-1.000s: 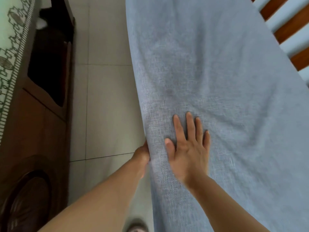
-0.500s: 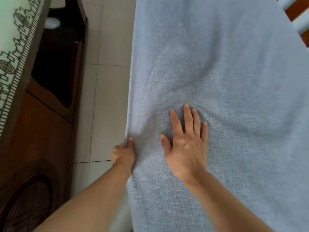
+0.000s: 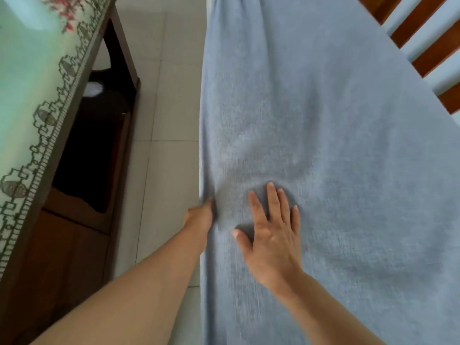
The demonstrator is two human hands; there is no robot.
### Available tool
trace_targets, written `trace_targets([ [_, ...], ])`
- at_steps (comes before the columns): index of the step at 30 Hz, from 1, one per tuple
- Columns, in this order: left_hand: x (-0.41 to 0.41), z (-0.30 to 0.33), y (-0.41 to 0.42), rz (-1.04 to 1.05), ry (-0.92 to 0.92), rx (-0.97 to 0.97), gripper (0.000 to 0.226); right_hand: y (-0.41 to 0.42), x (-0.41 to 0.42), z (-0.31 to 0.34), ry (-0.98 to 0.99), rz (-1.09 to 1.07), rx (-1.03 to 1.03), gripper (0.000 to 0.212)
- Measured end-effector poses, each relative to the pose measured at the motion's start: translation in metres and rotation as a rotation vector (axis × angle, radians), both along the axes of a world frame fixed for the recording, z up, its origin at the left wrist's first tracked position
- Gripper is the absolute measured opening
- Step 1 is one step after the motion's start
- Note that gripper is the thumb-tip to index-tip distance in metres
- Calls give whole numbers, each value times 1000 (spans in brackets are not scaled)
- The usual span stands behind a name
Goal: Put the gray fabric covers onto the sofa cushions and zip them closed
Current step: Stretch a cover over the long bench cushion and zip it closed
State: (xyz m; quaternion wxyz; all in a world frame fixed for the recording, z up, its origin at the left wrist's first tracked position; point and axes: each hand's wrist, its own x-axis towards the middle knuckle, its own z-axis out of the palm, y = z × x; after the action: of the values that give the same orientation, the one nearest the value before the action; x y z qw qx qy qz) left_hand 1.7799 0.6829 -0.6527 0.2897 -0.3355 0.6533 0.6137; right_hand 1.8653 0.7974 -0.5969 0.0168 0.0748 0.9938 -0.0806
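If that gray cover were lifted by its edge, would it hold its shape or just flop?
Probably flop: the gray cover already puckers into soft folds where the left hand grips its edge. It likely gives when pushed, since it dimples around the right hand pressing flat on it. The coarse weave looks unlikely to be slippery, though motion blur makes that a guess.

Left hand (image 3: pixel 200 215): fingers hidden behind the edge of the gray cover (image 3: pixel 323 145); grip not resolvable, only knuckles and thumb side seen. Cushion inside the cover: hidden, cannot tell how far it fills. Zipper: not discernible. Cover cut off by top, bottom and right frame edges. Right hand (image 3: pixel 272 235): motion-blurred, palm side hidden against fabric. Wooden slats (image 3: pixel 428 36): cut off at right edge. Table (image 3: pixel 74 220): cut off at left; contents of its dark recess unreadable. Both forearms leave frame at bottom.
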Motion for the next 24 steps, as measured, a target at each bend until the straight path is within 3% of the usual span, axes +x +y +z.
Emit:
trace_targets([
  [7,-98,-16,23,63,-27,65,81,26,-78,6,-75,-153,-80,92],
  [9,-117,-30,24,65,-67,-78,79,27,-104,3,-63,-189,-64,90],
  [12,-128,-49,26,-140,-164,-314,68,16,-142,-8,-12,-165,8,82],
  [14,-125,-47,31,-237,-129,-399,54,7,-164,-14,-25,-111,65,79],
  [16,-122,-48,29,-272,-101,-324,54,3,-184,-15,-36,-71,102,79],
  [20,-150,-38,25,-191,-250,-92,71,8,-217,-10,-58,-63,109,78],
  [24,-236,-5,33,-98,-122,22,67,18,-249,-5,-55,-96,48,72],
])
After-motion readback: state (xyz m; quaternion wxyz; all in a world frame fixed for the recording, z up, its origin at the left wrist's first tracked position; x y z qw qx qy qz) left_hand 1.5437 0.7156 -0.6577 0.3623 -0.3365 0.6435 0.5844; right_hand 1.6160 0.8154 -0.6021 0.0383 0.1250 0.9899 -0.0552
